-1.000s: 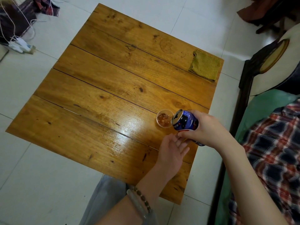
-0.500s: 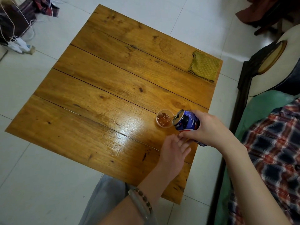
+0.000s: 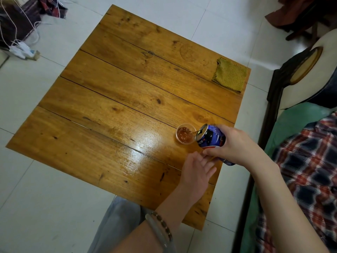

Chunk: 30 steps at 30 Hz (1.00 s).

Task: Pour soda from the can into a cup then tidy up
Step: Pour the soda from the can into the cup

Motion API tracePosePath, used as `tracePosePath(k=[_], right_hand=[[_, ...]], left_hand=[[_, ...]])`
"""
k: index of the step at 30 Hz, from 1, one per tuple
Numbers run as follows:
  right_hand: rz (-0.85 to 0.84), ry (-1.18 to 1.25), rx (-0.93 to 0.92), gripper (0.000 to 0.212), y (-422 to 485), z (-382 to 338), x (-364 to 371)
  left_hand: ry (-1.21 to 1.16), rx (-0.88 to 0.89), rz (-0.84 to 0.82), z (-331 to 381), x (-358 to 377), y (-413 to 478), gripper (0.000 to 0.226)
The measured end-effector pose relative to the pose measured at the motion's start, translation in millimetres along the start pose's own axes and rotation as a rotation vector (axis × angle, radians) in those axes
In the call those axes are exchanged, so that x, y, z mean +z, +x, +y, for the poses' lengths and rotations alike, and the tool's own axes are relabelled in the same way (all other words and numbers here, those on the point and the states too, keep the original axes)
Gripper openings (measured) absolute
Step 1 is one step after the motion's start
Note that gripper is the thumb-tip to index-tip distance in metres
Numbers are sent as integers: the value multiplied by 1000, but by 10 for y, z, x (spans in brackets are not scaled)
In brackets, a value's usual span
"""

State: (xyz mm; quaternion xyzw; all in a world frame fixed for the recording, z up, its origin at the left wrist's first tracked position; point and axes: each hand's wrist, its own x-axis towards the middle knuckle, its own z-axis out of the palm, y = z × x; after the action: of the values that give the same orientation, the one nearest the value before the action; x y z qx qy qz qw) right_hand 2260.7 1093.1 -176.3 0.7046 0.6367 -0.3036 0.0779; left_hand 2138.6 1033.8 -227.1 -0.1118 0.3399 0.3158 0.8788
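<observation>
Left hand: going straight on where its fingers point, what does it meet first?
The right hand, at the thumb gripping the tilted can. The left hand points its open fingers at it from close by. Contact is unclear, and it may sit lower and slip beneath the can.

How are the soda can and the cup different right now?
The can is tilted, gripped by the right hand; the cup stands upright on the table, untouched. The can is opaque dark blue; the cup is clear, showing brown soda. The can looks bigger than the cup. Both are round containers.
</observation>
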Motion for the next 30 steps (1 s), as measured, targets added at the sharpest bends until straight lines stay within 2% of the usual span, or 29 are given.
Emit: tracePosePath(k=[2, 6, 12, 15, 18, 23, 30], right_hand=[[-6, -5, 2, 75, 6, -3, -4], [-10, -14, 6, 73, 13, -15, -14], [-6, -27, 15, 65, -2, -40, -44], [-11, -34, 20, 64, -14, -55, -73], [-9, -37, 23, 62, -35, -66, -109], [-5, -40, 26, 57, -78, -87, -186], [-13, -23, 30, 55, -153, -154, -348]], left_hand=[[-34, -10, -13, 11, 16, -7, 52], [15, 5, 8, 7, 13, -3, 48], [-54, -9, -6, 19, 44, 4, 48], [-92, -19, -34, 14, 53, 4, 56], [-106, -13, -26, 2, 72, -2, 50], [14, -14, -24, -14, 111, -25, 46], [-2, -20, -45, 17, 246, -114, 49]])
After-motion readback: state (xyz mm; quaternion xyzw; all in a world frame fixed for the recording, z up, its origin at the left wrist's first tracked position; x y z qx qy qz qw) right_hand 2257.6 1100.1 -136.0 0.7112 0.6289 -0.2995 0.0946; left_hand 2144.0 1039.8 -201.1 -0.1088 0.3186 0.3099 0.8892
